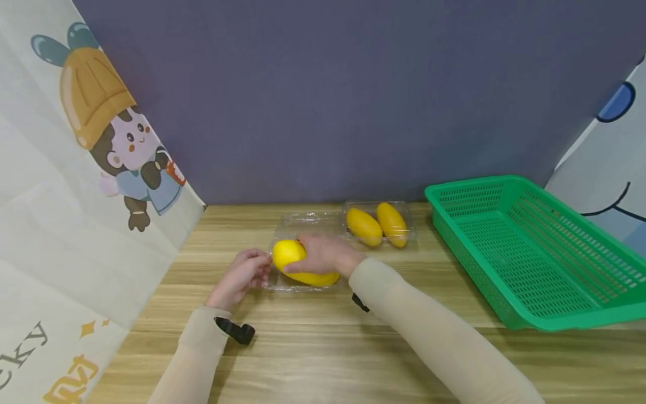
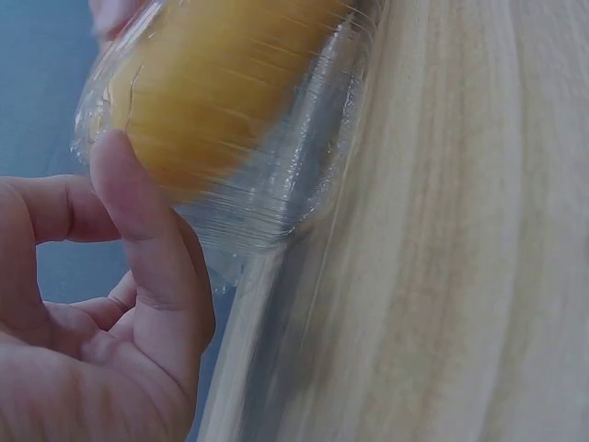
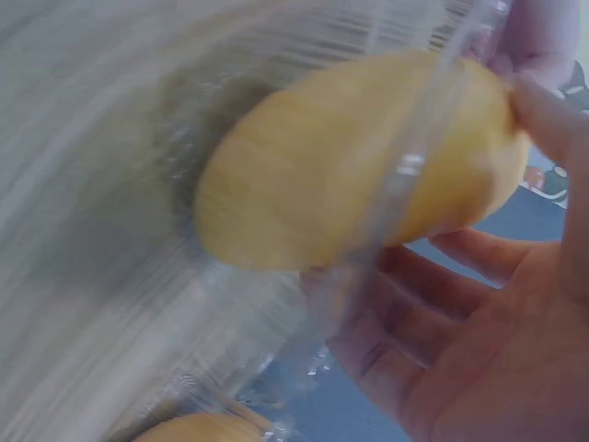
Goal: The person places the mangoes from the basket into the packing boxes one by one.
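Note:
My right hand (image 1: 323,255) grips a yellow mango (image 1: 286,252), thumb on the near side and fingers on the far side. More yellow fruit (image 1: 320,279) shows below the thumb. The fruit sits over the near half of a clear plastic box (image 1: 308,221), whose lid lies folded back toward the wall. At the box's left edge, my left hand (image 1: 244,275) pinches the plastic with curled fingers. The left wrist view shows a fingertip (image 2: 115,152) right at the box's corner. Through the plastic, the right wrist view shows the mango (image 3: 331,166) against the right fingers (image 3: 433,304).
A second clear box (image 1: 411,227) with two mangoes (image 1: 364,226) stands behind and to the right. A large green basket (image 1: 520,303) occupies the right side of the wooden table (image 1: 303,348). A dark wall (image 1: 323,101) rises along the table's back edge.

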Motion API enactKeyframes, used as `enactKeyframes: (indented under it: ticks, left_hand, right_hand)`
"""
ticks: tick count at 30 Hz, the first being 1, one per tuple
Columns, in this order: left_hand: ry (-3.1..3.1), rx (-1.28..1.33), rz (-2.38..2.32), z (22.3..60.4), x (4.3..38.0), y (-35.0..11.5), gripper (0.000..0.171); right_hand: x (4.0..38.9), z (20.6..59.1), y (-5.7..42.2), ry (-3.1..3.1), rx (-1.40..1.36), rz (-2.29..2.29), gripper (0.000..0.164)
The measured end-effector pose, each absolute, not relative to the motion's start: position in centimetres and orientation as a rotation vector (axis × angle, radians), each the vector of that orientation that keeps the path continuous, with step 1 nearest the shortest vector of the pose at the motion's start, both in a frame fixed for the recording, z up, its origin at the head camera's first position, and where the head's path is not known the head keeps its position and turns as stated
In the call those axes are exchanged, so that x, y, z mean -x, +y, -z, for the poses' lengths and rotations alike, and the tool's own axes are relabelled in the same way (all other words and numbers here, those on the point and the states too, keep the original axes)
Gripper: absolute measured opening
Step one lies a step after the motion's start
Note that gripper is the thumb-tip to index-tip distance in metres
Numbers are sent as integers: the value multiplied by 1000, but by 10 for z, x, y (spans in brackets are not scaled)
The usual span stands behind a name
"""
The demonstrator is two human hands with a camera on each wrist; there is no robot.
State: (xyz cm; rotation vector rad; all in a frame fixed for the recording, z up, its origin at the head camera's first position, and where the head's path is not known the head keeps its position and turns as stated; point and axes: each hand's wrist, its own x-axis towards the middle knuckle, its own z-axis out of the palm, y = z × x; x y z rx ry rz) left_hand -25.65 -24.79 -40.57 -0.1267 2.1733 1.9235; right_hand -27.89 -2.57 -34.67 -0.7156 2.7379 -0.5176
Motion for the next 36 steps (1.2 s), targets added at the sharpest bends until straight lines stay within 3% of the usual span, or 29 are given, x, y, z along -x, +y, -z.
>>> enactKeyframes:
  ticks: [17,26,36]
  left_hand:
    - [2156,135,-1932,404,256,-249,17]
    - [2156,125,-1928,405,256,-250,18]
    - [2155,120,-1910,404,256,-255,19]
  right_hand:
    - [276,347,-19,2749,808,449,69]
    - [279,343,-8,2734,682,629,69]
    - [286,341,5,2800,610,835,51]
